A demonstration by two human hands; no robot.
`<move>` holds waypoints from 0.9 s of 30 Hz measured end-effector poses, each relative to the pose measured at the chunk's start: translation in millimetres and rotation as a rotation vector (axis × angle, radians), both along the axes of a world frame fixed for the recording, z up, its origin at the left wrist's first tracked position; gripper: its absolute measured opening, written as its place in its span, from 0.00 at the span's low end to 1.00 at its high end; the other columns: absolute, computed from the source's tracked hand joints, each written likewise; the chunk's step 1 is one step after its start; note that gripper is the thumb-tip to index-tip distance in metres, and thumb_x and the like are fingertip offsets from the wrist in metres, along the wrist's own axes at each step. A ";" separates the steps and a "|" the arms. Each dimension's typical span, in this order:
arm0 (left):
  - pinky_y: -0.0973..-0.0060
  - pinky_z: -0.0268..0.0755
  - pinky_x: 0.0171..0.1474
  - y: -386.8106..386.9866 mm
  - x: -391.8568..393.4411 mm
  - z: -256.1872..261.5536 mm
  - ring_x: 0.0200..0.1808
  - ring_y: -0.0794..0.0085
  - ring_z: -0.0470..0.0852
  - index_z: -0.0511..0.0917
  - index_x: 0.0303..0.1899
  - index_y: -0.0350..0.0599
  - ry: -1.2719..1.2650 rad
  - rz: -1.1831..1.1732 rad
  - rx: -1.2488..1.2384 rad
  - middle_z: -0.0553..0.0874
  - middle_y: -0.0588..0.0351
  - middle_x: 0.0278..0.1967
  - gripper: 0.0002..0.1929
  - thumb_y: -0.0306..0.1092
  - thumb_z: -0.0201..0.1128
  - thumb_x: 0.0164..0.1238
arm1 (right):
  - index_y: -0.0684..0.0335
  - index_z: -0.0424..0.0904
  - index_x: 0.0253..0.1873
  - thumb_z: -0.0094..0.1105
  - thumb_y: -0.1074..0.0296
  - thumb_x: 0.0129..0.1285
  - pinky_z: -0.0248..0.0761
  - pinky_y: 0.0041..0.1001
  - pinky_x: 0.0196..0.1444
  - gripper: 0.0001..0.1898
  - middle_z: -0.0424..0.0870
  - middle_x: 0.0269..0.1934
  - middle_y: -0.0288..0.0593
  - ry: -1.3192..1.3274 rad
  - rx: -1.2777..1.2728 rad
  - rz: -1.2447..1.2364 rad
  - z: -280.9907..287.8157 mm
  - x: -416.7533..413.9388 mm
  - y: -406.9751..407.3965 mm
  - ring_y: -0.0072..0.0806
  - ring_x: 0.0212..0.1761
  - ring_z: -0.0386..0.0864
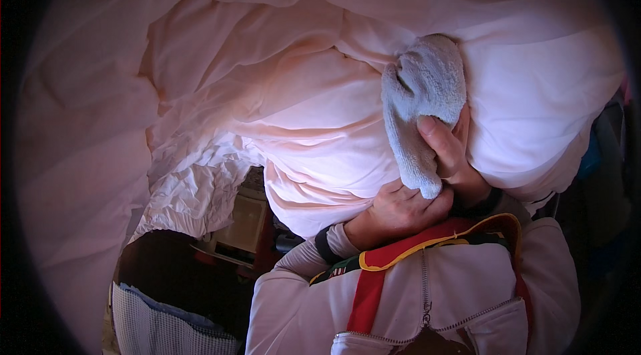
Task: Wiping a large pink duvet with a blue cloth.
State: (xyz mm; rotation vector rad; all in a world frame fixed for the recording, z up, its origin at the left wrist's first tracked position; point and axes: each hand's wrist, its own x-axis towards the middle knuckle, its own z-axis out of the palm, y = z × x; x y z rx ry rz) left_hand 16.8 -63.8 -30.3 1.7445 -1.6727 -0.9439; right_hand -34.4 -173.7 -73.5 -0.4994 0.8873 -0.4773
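A light grey-blue terry cloth (425,79) lies bunched over a large pale pink-white fabric (320,100). My right hand (448,150) grips the cloth from its right side, with the thumb pressed on top and the other fingers mostly hidden behind it. Lower down, my left hand (400,212) is curled close to my chest, and the narrow lower end of the cloth hangs over its fingers. What those fingers hold, if anything, is hidden. The pale fabric billows in soft folds beneath and beyond both hands.
Crumpled, thinner white material (195,190) hangs at the left. Below it are a beige box-like object (245,222) and a dark opening. A white waffle-textured cloth (165,320) is at the lower left. My red, yellow-edged apron (400,255) lies just under my wrists.
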 end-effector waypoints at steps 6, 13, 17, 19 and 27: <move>0.77 0.72 0.45 0.9 -0.4 0.0 0.42 0.72 0.79 0.78 0.38 0.52 -0.010 0.000 -0.002 0.79 0.59 0.35 0.12 0.37 0.62 0.49 | 0.71 0.48 0.69 0.57 0.70 0.58 0.58 0.34 0.66 0.37 0.69 0.60 0.53 0.010 0.011 -0.007 0.6 0.4 0.6 0.36 0.62 0.68; 0.77 0.72 0.45 1.7 -0.8 -0.1 0.42 0.71 0.79 0.78 0.38 0.52 -0.010 -0.013 0.007 0.79 0.59 0.35 0.12 0.37 0.62 0.48 | 0.70 0.49 0.68 0.59 0.70 0.57 0.60 0.34 0.64 0.37 0.70 0.59 0.52 0.037 0.033 -0.035 0.3 -0.1 3.3 0.36 0.60 0.70; 0.76 0.72 0.46 1.3 -0.1 0.0 0.42 0.71 0.79 0.78 0.37 0.52 -0.021 -0.015 0.001 0.79 0.59 0.34 0.12 0.37 0.61 0.48 | 0.70 0.50 0.68 0.59 0.70 0.57 0.60 0.34 0.64 0.37 0.70 0.58 0.52 0.012 0.025 -0.018 2.6 2.2 -1.5 0.35 0.60 0.70; 0.76 0.72 0.46 0.5 -0.1 0.0 0.42 0.71 0.79 0.78 0.37 0.52 -0.012 -0.008 0.009 0.79 0.59 0.34 0.12 0.37 0.61 0.48 | 0.70 0.50 0.68 0.59 0.70 0.58 0.60 0.34 0.64 0.36 0.71 0.58 0.52 0.009 0.024 -0.025 2.9 2.4 -1.8 0.35 0.60 0.70; 0.79 0.73 0.44 -1.7 1.7 -0.6 0.39 0.75 0.80 0.79 0.36 0.53 -0.028 -0.003 0.003 0.78 0.62 0.32 0.10 0.34 0.61 0.48 | 0.71 0.49 0.68 0.61 0.67 0.57 0.59 0.33 0.65 0.38 0.70 0.59 0.52 0.017 0.022 0.054 4.3 -0.9 -9.0 0.35 0.61 0.69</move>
